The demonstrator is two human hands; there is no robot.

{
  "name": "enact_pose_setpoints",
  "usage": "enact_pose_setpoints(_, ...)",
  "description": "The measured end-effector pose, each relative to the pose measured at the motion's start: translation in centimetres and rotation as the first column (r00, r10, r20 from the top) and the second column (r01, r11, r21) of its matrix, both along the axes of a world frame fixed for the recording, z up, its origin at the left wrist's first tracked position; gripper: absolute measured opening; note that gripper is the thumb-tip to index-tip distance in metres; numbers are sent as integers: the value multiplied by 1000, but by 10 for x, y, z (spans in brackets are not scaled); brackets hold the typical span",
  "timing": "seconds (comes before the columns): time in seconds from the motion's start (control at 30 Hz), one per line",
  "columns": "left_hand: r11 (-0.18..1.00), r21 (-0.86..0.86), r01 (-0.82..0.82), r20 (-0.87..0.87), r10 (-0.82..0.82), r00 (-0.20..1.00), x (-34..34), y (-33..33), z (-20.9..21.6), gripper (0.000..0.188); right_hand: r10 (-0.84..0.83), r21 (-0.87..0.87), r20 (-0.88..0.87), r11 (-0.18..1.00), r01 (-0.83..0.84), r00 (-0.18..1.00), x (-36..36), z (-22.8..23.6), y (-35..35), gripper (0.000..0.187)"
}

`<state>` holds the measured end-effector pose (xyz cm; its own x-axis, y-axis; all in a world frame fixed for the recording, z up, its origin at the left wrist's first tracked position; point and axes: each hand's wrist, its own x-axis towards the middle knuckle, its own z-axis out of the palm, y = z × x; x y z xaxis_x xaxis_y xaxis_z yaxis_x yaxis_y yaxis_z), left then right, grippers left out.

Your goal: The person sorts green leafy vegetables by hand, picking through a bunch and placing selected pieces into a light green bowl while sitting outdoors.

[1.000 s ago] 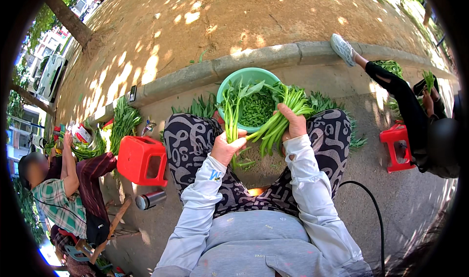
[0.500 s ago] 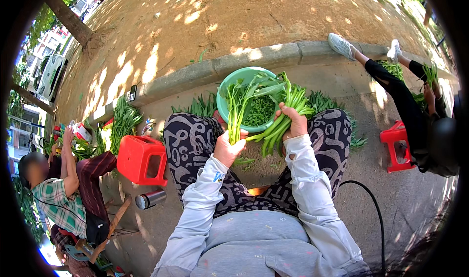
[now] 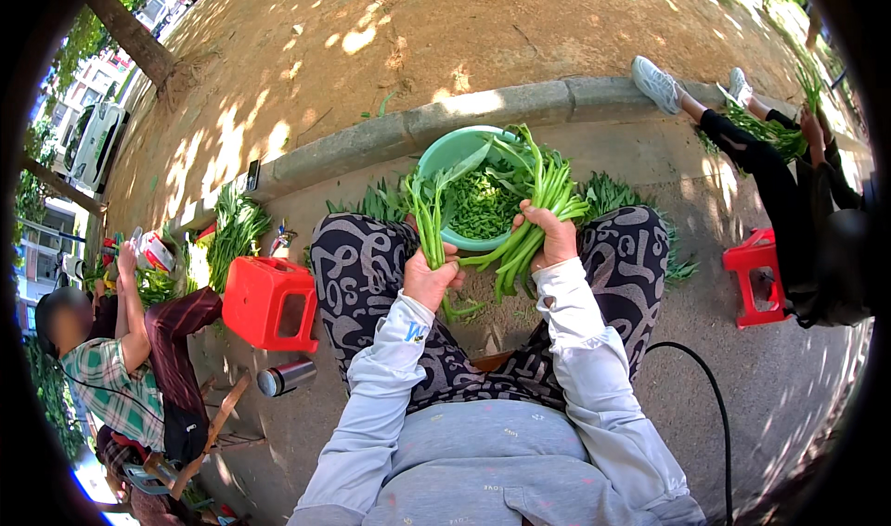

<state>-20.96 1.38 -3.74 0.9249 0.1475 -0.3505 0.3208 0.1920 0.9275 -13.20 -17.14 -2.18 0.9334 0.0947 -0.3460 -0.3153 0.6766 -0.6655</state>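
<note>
My left hand (image 3: 432, 280) is closed round a small bunch of green leafy stems (image 3: 428, 224), their leaves pointing away from me and the cut ends hanging below my fist. In my right hand (image 3: 549, 234) I grip a thicker bundle of bare green stalks (image 3: 532, 257), fanned out toward the upper right. Both hands are held over my lap, at the near side of a light green plastic basin (image 3: 445, 150). Chopped green pieces (image 3: 481, 201) lie inside the basin. The stalks partly cover its right rim.
More leafy greens (image 3: 613, 195) lie beside both my knees. A red stool (image 3: 269, 303) and a steel flask (image 3: 286, 378) stand left; another red stool (image 3: 756, 275) is right. People sit on both sides. A concrete kerb (image 3: 492, 109) runs beyond the basin; a black cable (image 3: 710, 387) curves at right.
My left hand has moved slightly left, away from the right-hand bundle, and its stems now stand apart from it. The person at right has lifted some greens higher.
</note>
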Motion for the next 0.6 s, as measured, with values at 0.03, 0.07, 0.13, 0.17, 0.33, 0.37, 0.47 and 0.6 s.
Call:
enact_pose_setpoints(0.03,1000,-27,-14,2,15,1000,0,-1,0,19,-5,1,-4,1000,5,1000,0,0,-1,18)
enact_pose_setpoints(0.07,999,-38,-3,8,3,1000,-1,-1,1,19,-11,3,-9,1000,11,1000,1,0,-1,17)
enact_pose_setpoints(0.13,998,-59,19,22,-18,1000,-1,-2,3,19,-27,4,-13,1000,27,1000,3,1,-3,17)
enact_pose_setpoints(0.17,998,-51,34,33,-32,999,-1,-2,2,19,-37,5,-13,999,37,999,3,1,-3,17)
enact_pose_setpoints(0.33,994,4,105,47,-105,993,-2,-5,1,19,-49,-27,15,998,49,999,4,-3,-5,16)
enact_pose_setpoints(0.37,993,34,116,41,-117,992,-2,-5,1,18,-50,-25,13,998,51,999,4,-3,-5,16)
enact_pose_setpoints(0.47,985,107,133,34,-137,990,-2,-4,-3,17,-34,-28,36,999,35,999,3,-3,-4,16)
enact_pose_setpoints(0.6,991,104,88,33,-92,995,0,-2,-10,14,-11,-1,20,1000,11,1000,0,0,-1,16)
